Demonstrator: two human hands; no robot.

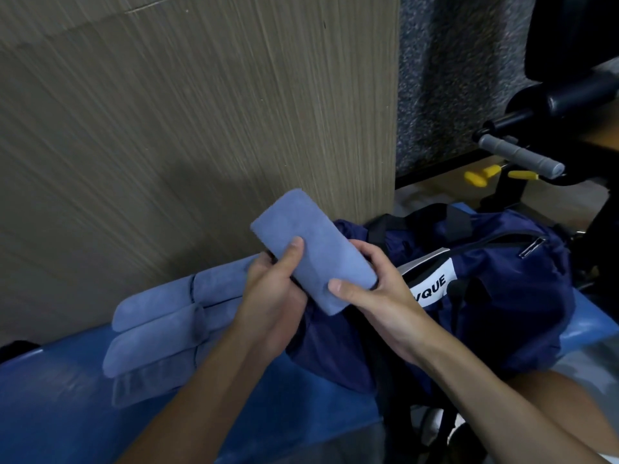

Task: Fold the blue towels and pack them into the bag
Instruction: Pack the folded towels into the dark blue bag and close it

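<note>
Stacked towels (160,329), folded and blue, lie on the blue table (50,413) at left. The left hand (274,296) grips 1 folded towel (315,252), thumb on top. The right hand (378,296) pinches the towel's lower end. The towel is held above the table, just beside the navy bag (502,296) at right.

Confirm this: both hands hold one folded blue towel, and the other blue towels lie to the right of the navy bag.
One detail is wrong. The head view shows the other blue towels lying to the left of the navy bag, on the blue surface. The rest holds: the left hand and right hand both hold one folded blue towel.
</note>
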